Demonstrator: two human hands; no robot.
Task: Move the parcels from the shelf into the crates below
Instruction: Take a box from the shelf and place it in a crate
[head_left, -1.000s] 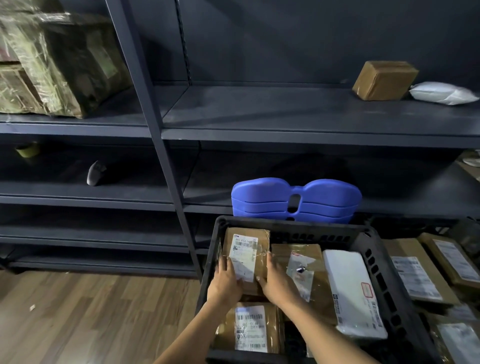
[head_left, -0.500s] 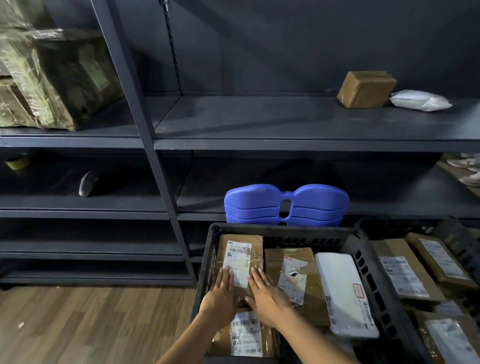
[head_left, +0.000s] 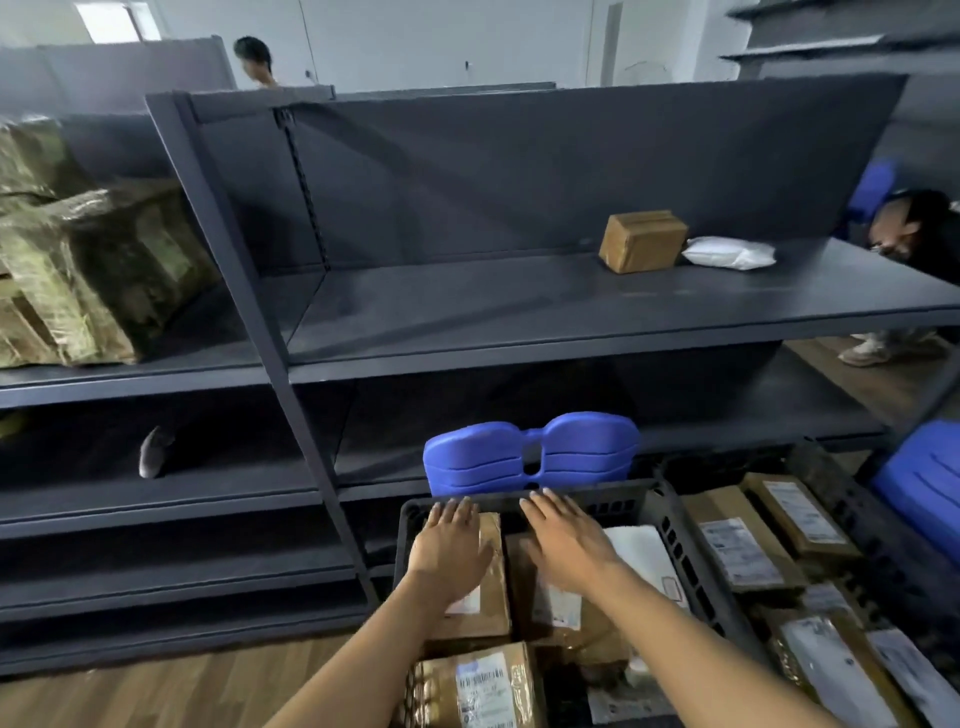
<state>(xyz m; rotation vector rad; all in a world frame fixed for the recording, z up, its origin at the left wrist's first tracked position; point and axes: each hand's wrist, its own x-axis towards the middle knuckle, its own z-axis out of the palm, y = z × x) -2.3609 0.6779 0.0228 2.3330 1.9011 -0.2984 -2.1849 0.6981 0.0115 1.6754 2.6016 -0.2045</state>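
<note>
A black crate (head_left: 685, 551) below the shelf holds several brown parcels and a white one (head_left: 647, 558). My left hand (head_left: 449, 545) hovers flat, fingers straight, over the brown parcel (head_left: 491, 587) at the crate's back left. My right hand (head_left: 563, 538) is spread flat above the middle brown parcel (head_left: 524, 577), holding nothing. On the grey shelf (head_left: 519, 312) stand a small brown box (head_left: 641, 241) and a white soft bag (head_left: 727, 253) at the far right.
A second black crate (head_left: 852, 519) with labelled parcels sits to the right. A blue plastic seat (head_left: 530, 452) stands behind the crate. Wrapped bundles (head_left: 88, 265) fill the left shelf bay. A steel upright (head_left: 249, 322) divides the bays. Two other persons are beyond the shelving.
Both hands have let go of the parcel in the crate and lifted forward toward its far rim. The camera has tilted up, showing the shelf top and the room beyond.
</note>
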